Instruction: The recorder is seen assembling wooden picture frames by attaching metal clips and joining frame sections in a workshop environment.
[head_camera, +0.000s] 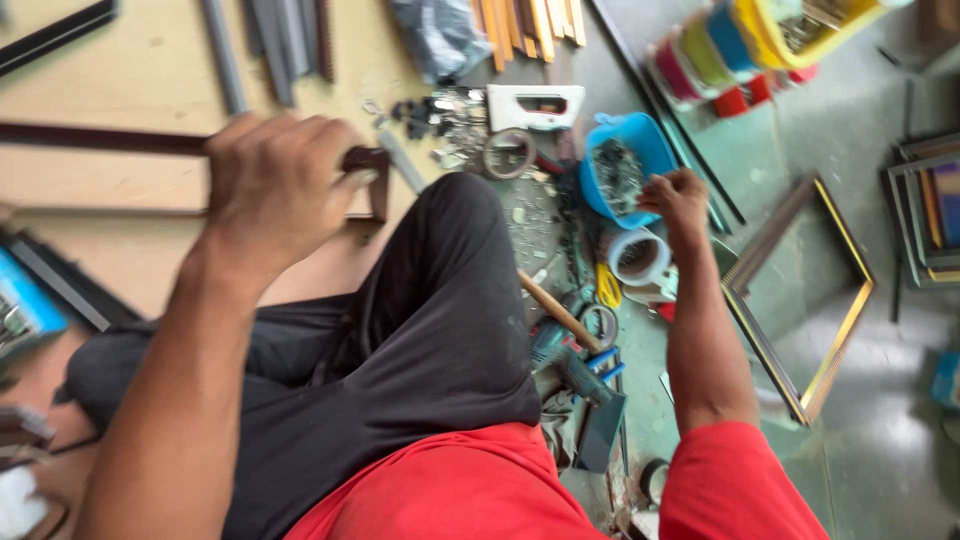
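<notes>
Gripping the corner of a dark brown picture frame (372, 180) on the pale board (130, 180), left hand (275, 185) with fingers curled tight over the moulding, knuckles up. Reaching at the same time into the blue plastic tub (628, 165) of small grey metal bits, right hand (678, 200) hooked over its near rim, fingertips bent down and apparently pinched (whether on a piece cannot be told, blurred as it is). Sitting cross-legged in between, black-trousered knee (450, 290) almost over the frame's corner.

Likely trouble, judged from this:

- Tipping the tub by dragging on its rim, and spilling the hardware into the clutter of tape rolls (638, 255), wooden-handled hammer (560, 312) and power drill (575, 370) just below.
- Pricking fingertips on sharp metal while fishing half by feel.
- Letting the frame slide or twist on the smooth board, held by one hand only, and so straining the mitred corner.
- Nudging the frame with the knee on any shift of weight.
- Scattering the loose metal fittings (445, 125) lying just beyond the frame's corner, near the white staple gun (535, 105).
</notes>
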